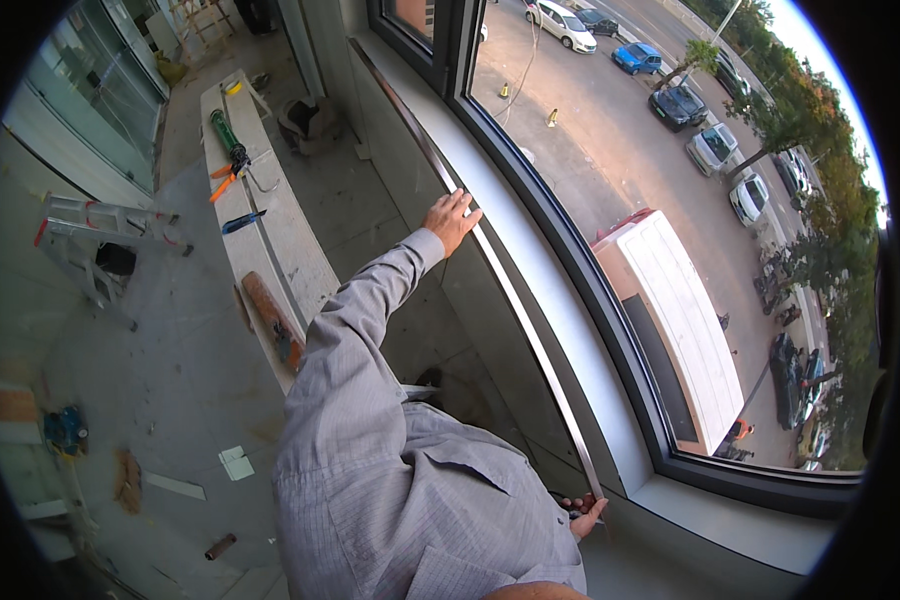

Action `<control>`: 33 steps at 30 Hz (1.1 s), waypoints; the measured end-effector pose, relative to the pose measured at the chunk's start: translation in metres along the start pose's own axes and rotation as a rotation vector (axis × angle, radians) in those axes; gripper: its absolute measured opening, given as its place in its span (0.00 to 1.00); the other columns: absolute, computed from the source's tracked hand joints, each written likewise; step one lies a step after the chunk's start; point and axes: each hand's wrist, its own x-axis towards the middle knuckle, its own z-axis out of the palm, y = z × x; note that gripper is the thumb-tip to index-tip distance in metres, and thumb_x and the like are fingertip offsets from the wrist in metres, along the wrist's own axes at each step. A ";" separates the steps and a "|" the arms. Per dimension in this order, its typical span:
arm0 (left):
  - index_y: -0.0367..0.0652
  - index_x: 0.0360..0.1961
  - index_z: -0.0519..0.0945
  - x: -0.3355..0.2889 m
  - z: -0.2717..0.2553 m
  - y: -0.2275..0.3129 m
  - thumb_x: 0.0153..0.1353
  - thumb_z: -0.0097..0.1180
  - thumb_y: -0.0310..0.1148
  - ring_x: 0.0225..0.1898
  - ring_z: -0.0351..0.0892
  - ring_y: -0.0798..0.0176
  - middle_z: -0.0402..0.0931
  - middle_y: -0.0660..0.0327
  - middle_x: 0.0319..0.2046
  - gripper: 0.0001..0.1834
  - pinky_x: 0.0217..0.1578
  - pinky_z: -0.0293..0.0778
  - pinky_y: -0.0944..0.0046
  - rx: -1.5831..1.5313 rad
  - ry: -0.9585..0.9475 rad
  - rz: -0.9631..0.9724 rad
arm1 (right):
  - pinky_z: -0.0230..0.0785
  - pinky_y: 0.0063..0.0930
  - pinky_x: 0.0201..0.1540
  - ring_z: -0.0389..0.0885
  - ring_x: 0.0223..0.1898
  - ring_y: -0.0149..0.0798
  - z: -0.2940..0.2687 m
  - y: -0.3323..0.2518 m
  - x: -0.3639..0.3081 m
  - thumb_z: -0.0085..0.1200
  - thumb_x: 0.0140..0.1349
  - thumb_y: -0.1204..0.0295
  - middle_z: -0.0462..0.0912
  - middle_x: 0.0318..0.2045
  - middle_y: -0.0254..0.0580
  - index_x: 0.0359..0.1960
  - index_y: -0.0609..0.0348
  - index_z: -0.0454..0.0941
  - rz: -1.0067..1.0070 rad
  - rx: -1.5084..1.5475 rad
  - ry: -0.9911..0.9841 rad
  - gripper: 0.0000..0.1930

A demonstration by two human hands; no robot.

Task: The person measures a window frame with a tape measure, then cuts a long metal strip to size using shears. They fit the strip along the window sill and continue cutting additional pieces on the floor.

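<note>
A long, narrow metal strip (pixel 530 340) runs along the edge of the window sill, from the far end down to my right hand. My left arm is stretched out, and my left hand (pixel 453 222) curls its fingers over the strip about a third of the way from its far end. Close to my body, my right hand (pixel 587 517) pinches the near end of the strip between thumb and fingers. Something dark shows by the fingers of that hand, too small to make out. Part of the right hand is hidden behind my shirt (pixel 450 480).
Beside the strip lie the pale sill (pixel 570 340) and the dark window frame (pixel 610 345). To the left stands a plank bench (pixel 295 250) with a green caulking gun (pixel 228 140) and a blue-handled tool (pixel 242 222). A stepladder (pixel 90 240) and scraps occupy the floor.
</note>
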 end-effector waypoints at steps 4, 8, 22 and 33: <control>0.53 0.57 0.81 0.004 0.001 -0.005 0.63 0.56 0.29 0.67 0.68 0.44 0.72 0.51 0.62 0.20 0.64 0.67 0.47 -0.006 0.008 -0.017 | 0.68 0.31 0.26 0.71 0.27 0.28 0.009 0.000 -0.001 0.58 0.67 0.44 0.78 0.30 0.27 0.36 0.49 0.78 -0.001 0.019 0.055 0.21; 0.53 0.56 0.81 0.009 0.001 -0.011 0.65 0.56 0.31 0.67 0.67 0.45 0.72 0.51 0.62 0.18 0.63 0.69 0.48 0.011 0.005 -0.014 | 0.69 0.32 0.26 0.71 0.27 0.29 0.020 -0.001 -0.002 0.58 0.67 0.45 0.79 0.30 0.28 0.37 0.50 0.79 0.005 0.057 0.022 0.21; 0.49 0.51 0.79 0.028 0.010 -0.017 0.60 0.59 0.27 0.67 0.68 0.45 0.72 0.52 0.60 0.16 0.58 0.76 0.49 -0.023 -0.050 -0.081 | 0.69 0.30 0.26 0.72 0.27 0.28 0.033 -0.008 0.026 0.57 0.69 0.47 0.80 0.31 0.28 0.39 0.48 0.78 -0.023 0.095 0.009 0.18; 0.47 0.54 0.79 0.036 0.017 -0.010 0.62 0.57 0.28 0.68 0.66 0.45 0.69 0.51 0.63 0.18 0.60 0.74 0.51 0.024 -0.111 -0.095 | 0.68 0.30 0.25 0.72 0.27 0.28 0.031 -0.019 0.057 0.56 0.69 0.46 0.75 0.27 0.28 0.37 0.50 0.76 -0.011 0.073 0.008 0.19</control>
